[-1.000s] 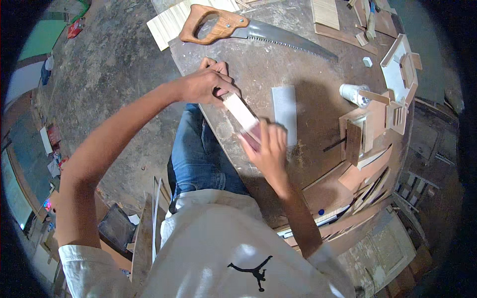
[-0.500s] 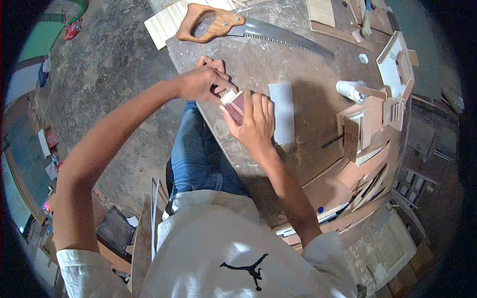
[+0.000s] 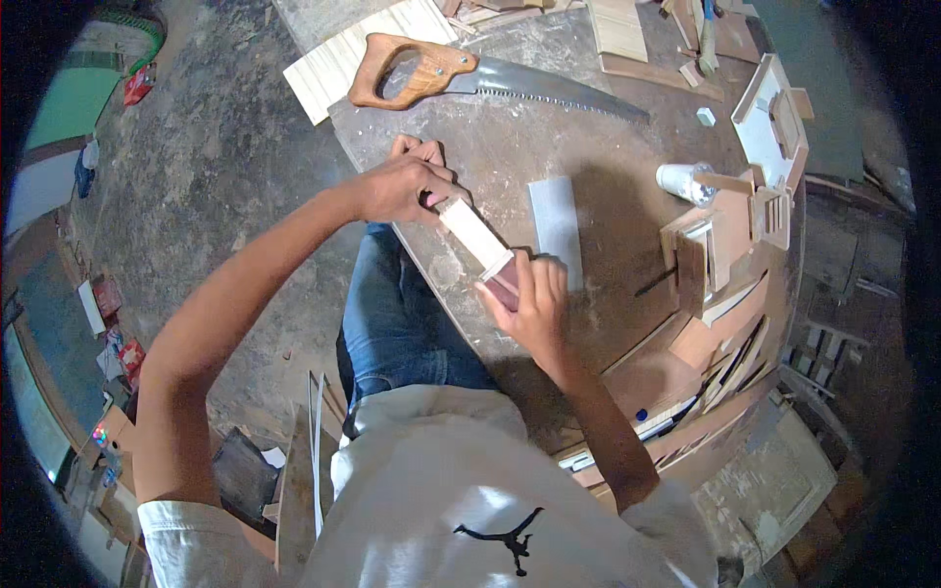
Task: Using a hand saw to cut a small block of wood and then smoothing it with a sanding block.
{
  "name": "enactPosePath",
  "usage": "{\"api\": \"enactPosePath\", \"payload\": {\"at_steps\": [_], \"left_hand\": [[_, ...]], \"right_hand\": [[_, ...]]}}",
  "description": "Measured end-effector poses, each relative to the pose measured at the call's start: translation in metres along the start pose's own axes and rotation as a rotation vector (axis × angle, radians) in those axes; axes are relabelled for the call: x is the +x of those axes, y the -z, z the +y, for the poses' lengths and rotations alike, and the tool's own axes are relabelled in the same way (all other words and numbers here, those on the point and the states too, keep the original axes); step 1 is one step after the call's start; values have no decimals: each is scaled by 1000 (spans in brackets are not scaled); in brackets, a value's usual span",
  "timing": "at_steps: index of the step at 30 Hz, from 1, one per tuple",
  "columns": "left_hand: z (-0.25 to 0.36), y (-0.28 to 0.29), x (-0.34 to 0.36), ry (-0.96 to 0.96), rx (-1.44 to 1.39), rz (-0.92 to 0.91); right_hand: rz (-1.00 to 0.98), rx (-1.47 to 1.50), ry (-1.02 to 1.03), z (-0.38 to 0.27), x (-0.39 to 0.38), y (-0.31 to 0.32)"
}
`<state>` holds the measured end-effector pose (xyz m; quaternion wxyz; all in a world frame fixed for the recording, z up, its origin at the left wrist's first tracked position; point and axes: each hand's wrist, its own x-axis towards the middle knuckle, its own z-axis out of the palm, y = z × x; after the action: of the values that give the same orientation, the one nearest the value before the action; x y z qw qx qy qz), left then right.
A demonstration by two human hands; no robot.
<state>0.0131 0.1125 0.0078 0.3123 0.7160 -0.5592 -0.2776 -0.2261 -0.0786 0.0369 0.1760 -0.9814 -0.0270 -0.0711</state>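
"Where's the pale, straight-edged wooden strip (image 3: 474, 233)?"
"Near the table's (image 3: 618, 245) left edge, its end pinched by the curled left hand (image 3: 404, 184)."
"Right hand (image 3: 539, 312)?"
"Closed around a boxy maroon block (image 3: 504, 284)."

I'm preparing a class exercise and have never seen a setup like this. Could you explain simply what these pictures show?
There is no machine here: a person works with two bare hands. The view comes from the left of two cameras worn on the head, looking down; its wide lens bends straight edges near the rim.

The left hand holds the far end of a pale wood piece. The right hand has a dark red block in its grip, at the wood's near end.

On the worktable, beyond the hands, lies a handsaw with a wooden handle. To the right are a grey-white strip, a white cup lying on its side and small wooden assemblies.
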Motion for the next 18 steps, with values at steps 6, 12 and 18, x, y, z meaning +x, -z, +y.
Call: {"api": "enactPosePath", "payload": {"at_steps": [6, 12, 18], "left_hand": [[-5, -4, 6, -13, -8, -5], [-3, 2, 5, -23, -21, -29], [-4, 1, 0, 15, -20, -39]], "right_hand": [[75, 35, 67, -11, 65, -17], [-23, 23, -35, -5, 38, -1], [-11, 31, 11, 5, 11, 0]]}}
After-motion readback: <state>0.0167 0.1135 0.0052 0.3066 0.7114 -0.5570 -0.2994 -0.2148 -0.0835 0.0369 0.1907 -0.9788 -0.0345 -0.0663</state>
